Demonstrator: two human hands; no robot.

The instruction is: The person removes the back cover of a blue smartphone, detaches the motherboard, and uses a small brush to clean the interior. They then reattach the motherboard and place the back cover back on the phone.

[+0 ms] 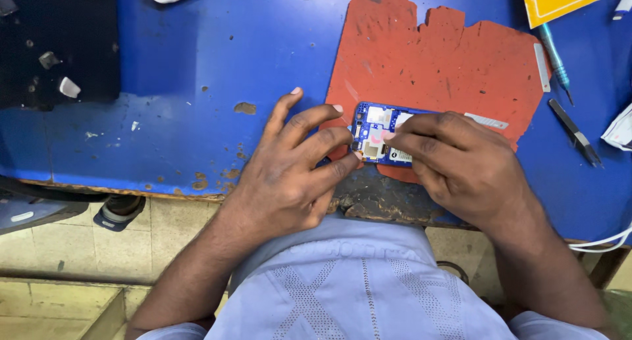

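Opened blue phone [380, 137] on red mat [447, 57], left hand [296, 165] fingers spread steadying its end, right hand [454, 159] fingertips pressing its insides, tweezers [575, 132] right of mat

Chipped blue painted wooden bench [197, 83], worn matt red rubber mat [447, 57], glossy opened phone [378, 132].

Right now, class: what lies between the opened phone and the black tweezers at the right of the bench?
In the head view, the phone and tweezers are separated by the right hand, red mat and bare blue benchtop.
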